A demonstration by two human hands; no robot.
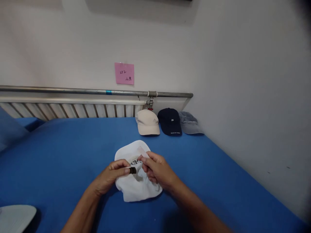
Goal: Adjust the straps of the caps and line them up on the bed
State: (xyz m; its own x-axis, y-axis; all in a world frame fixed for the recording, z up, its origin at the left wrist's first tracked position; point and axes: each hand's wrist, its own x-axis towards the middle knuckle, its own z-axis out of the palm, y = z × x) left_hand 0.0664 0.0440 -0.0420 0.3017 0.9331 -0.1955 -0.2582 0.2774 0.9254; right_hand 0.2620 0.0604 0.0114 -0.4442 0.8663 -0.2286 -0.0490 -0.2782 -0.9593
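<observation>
White cap (136, 187) lies under both hands, left hand (110, 176) pinching a dark clip (132, 170), right hand (157, 170) gripping its strap (143, 151), three caps (168, 122) at one o'clock.

Both forearms were seen bare to the frame's edge; no sleeve, ring or watch was worn on the left hand (110, 176) or right hand (156, 171).

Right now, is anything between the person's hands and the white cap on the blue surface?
Nothing visible: both the left hand and the right hand already rest on the white fabric cap, the left pinching a small dark strap end.
</observation>
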